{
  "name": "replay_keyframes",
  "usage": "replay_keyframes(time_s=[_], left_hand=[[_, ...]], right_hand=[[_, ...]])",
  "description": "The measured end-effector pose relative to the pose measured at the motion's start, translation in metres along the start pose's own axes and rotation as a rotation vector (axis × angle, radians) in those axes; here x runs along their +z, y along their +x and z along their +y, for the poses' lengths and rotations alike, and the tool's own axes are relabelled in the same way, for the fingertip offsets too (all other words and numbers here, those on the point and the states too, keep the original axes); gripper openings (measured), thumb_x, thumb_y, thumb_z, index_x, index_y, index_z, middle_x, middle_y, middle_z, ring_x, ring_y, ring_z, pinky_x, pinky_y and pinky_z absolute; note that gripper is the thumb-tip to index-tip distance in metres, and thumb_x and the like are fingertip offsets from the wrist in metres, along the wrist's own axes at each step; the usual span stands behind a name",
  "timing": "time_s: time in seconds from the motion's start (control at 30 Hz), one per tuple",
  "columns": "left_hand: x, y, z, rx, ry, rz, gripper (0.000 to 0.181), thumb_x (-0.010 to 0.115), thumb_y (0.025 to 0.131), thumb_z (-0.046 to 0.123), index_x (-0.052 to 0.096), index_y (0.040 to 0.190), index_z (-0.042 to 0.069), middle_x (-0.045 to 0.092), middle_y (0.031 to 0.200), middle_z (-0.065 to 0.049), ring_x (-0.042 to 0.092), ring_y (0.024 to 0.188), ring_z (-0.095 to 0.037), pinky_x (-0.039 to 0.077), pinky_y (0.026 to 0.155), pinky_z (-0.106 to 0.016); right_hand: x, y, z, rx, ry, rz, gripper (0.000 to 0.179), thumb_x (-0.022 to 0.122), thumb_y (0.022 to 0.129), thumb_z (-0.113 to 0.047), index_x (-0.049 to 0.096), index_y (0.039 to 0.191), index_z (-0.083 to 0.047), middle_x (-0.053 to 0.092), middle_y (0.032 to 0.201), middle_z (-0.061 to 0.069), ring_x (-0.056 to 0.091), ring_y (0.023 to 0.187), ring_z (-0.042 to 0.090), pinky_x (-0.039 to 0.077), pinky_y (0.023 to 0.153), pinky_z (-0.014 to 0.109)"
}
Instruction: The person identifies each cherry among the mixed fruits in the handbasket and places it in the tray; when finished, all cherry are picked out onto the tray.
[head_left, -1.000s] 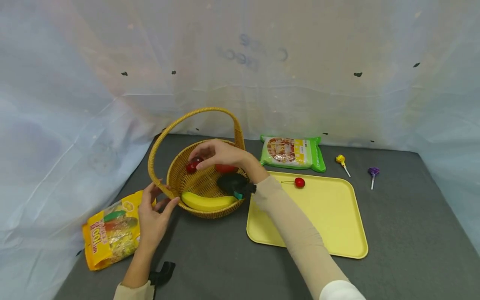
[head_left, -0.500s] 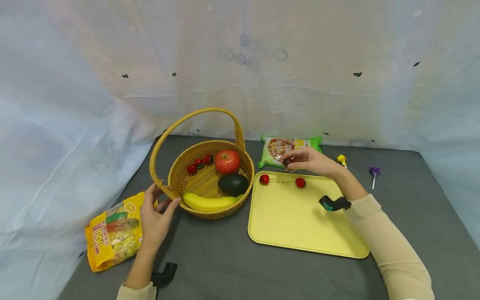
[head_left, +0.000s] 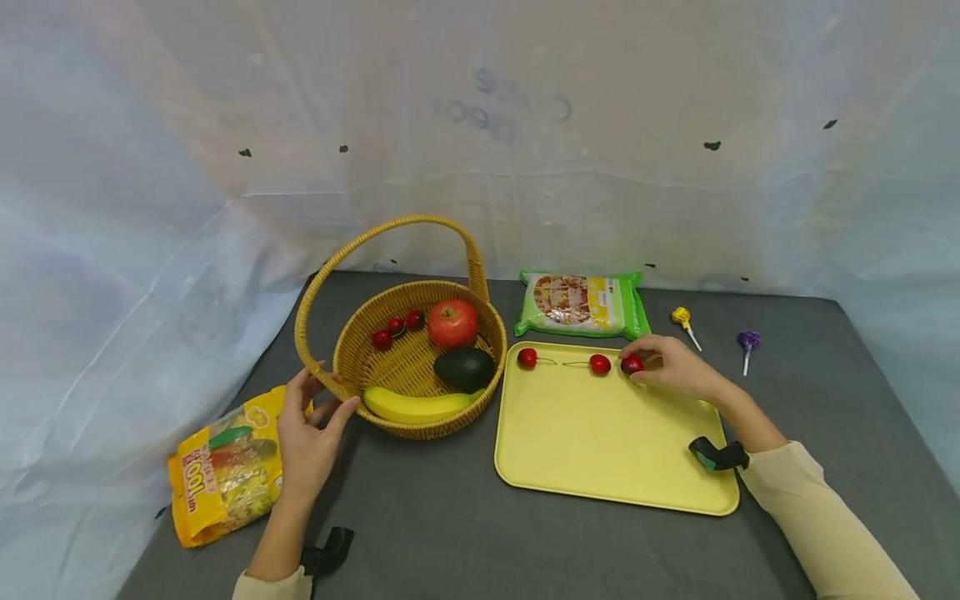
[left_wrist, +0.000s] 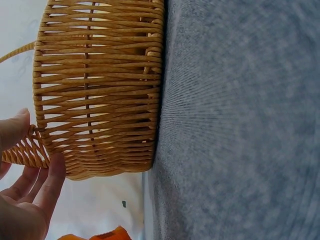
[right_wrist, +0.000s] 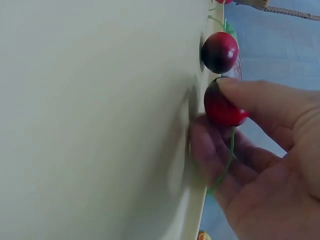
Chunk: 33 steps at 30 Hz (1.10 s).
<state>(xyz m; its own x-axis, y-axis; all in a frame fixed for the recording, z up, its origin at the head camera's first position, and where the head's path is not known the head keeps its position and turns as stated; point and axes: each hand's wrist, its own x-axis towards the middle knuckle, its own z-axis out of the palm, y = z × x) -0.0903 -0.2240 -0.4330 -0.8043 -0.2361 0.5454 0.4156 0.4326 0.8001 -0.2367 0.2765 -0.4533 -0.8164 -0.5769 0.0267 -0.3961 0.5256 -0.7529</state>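
My left hand [head_left: 309,437] grips the wicker basket [head_left: 422,430] where its arched handle meets the left rim; fingers and thumb lie round that spot in the left wrist view. Inside the basket are three cherries [head_left: 396,326], a red pomegranate-like fruit [head_left: 452,324], a dark avocado-like fruit [head_left: 465,369] and a banana [head_left: 417,406]. Over the far right part of the yellow tray [head_left: 607,450], my right hand [head_left: 675,367] pinches a dark red cherry [right_wrist: 225,107] between thumb and fingers, its green stem hanging along them. Two more cherries lie on the tray, a left one [head_left: 527,358] and a middle one [head_left: 599,364].
A green food packet [head_left: 581,304] lies behind the tray. To its right are a yellow lollipop [head_left: 681,317] and a purple lollipop [head_left: 748,340]. A yellow snack bag [head_left: 228,467] lies left of my left forearm. Pale sheeting [head_left: 480,167] hangs behind the grey table.
My right hand has gone from inside the basket to the tray's far right with a cherry. Another cherry now lies at the tray's far left corner. The left hand stays at the basket.
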Motion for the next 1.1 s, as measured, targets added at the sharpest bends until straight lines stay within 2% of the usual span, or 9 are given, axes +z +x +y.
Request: replay_keyframes(time_s=[0.17,0.3,0.53,0.77,0.97,1.1], left_hand=[[0.0,0.001,0.0,0.01,-0.005,-0.005,0.062,0.068,0.081,-0.022,0.046,0.138,-0.01,0.057,0.113,-0.022,0.06,0.11,-0.017,0.056,0.082,-0.016],[0.0,0.001,-0.001,0.016,-0.005,-0.003,0.062,0.068,0.081,-0.022,0.046,0.139,-0.01,0.054,0.114,-0.032,0.06,0.11,-0.024,0.056,0.082,-0.017],[0.0,0.0,-0.001,0.017,0.003,0.004,0.063,0.069,0.081,-0.022,0.047,0.139,-0.008,0.058,0.114,-0.022,0.059,0.11,-0.028,0.056,0.083,-0.018],[0.0,0.0,-0.001,0.016,0.008,0.006,0.064,0.069,0.081,-0.022,0.047,0.139,-0.008,0.058,0.114,-0.023,0.059,0.111,-0.028,0.057,0.084,-0.02],[0.0,0.0,0.0,0.005,0.012,0.006,0.063,0.069,0.081,-0.021,0.047,0.139,-0.008,0.06,0.114,-0.013,0.059,0.111,-0.029,0.057,0.084,-0.02],[0.0,0.0,0.0,-0.007,0.004,0.002,0.062,0.069,0.082,-0.02,0.046,0.139,-0.008,0.059,0.115,-0.018,0.058,0.111,-0.03,0.056,0.084,-0.018]], right_hand=[[0.002,-0.003,-0.001,-0.001,-0.057,0.03,0.032,0.077,0.083,0.003,0.067,0.114,0.004,0.067,0.106,0.014,0.063,0.091,0.026,0.056,0.078,0.039],[0.002,-0.006,-0.002,-0.012,-0.097,0.041,0.032,0.079,0.081,0.004,0.068,0.111,0.003,0.067,0.104,0.012,0.062,0.089,0.024,0.056,0.076,0.038],[0.001,-0.008,-0.001,-0.042,-0.159,0.06,0.033,0.08,0.077,0.008,0.07,0.108,0.003,0.067,0.1,0.011,0.063,0.085,0.024,0.055,0.072,0.036],[-0.003,-0.007,0.0,-0.055,-0.174,0.056,0.033,0.078,0.077,0.01,0.069,0.109,0.005,0.067,0.1,0.012,0.063,0.085,0.025,0.055,0.072,0.038],[-0.006,-0.004,-0.007,-0.044,-0.165,0.079,0.032,0.078,0.081,0.007,0.068,0.111,0.003,0.066,0.106,0.013,0.062,0.095,0.031,0.056,0.08,0.05],[-0.006,0.007,-0.018,-0.072,-0.147,0.097,0.029,0.076,0.085,0.003,0.068,0.113,0.0,0.066,0.109,0.014,0.061,0.102,0.034,0.054,0.085,0.056]])
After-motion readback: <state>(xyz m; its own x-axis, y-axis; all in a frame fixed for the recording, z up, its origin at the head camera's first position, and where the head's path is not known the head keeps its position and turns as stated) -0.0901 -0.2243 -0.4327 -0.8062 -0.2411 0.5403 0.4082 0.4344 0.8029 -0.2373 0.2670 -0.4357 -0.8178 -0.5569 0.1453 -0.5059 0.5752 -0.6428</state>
